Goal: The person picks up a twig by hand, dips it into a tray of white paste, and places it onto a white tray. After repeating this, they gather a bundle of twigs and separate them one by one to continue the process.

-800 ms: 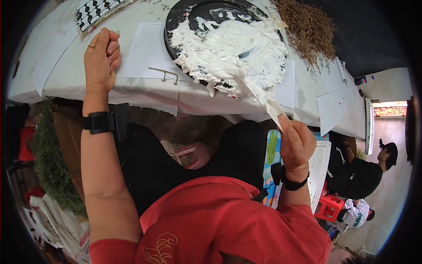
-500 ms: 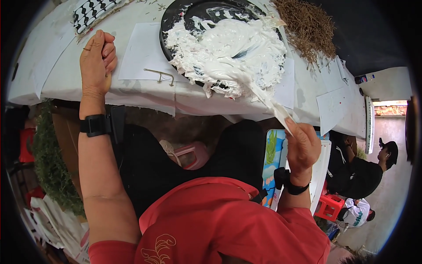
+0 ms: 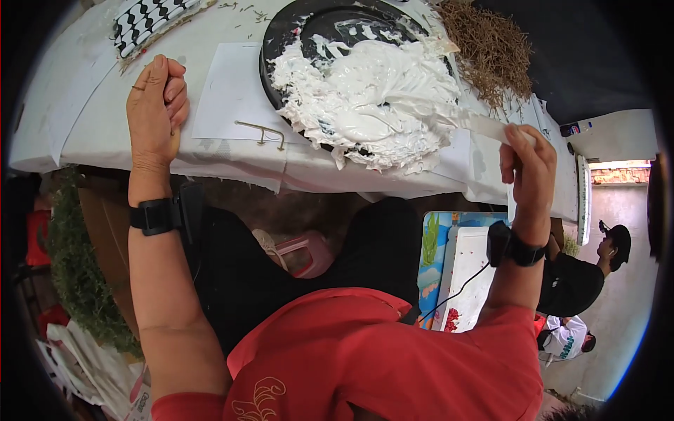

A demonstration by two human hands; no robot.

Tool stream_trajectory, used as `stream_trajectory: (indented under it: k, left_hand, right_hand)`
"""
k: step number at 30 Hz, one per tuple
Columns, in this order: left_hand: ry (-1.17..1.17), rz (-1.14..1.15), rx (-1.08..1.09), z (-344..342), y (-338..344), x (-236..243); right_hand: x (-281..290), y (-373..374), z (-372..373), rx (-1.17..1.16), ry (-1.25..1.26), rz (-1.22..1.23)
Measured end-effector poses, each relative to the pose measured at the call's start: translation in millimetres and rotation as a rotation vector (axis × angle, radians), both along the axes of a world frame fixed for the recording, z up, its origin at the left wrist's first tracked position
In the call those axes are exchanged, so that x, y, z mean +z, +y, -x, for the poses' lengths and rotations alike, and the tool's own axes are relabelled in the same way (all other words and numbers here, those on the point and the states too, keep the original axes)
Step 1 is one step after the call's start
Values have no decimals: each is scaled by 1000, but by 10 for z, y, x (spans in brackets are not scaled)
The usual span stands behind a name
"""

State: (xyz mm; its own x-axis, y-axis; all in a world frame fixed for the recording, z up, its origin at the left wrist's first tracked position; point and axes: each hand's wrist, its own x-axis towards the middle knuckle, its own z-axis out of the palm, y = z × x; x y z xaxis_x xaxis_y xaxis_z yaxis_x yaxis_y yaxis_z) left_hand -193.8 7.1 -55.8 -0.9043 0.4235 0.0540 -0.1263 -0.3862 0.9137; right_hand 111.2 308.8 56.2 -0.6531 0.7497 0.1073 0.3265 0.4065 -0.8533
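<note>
A large round black plate bears a thick, smeared mound of white paste that spills over its near rim. My right hand pinches the end of a flat whitish spatula, whose far end lies in the paste at the mound's right side. Over the table's left part, my left hand is closed, palm side turned inward. Whatever its curled fingers hold, if anything, is hidden; a thin brownish bit shows by the knuckles.
White sheets of paper lie on the cloth-covered table, with a brass-coloured metal clamp at its near edge. A patterned bundle is far left, brown twigs far right. A tray with red beads stands beside my lap; a person sits beyond.
My right hand has moved right and away from me, swinging the spatula from a steep slant to nearly level across the paste. The left hand stays closed in about the same place.
</note>
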Motion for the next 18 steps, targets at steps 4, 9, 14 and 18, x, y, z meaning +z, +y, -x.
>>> stream_trajectory:
  k: [4,9,14,18]
  left_hand:
    - [-4,-1,-13,-17,8,11]
    - [-25,3,-12,-23,0,18]
    - [-10,-10,-20,-22,-10,5]
    - [-4,-21,-23,-12,-42,-7]
  right_hand:
    - [-26,147,156,59,-113,201]
    - [-151,-5,323,111,-92,416]
    - [-268,-159,223,154,38,534]
    - [-353,-239,159,166,136,589]
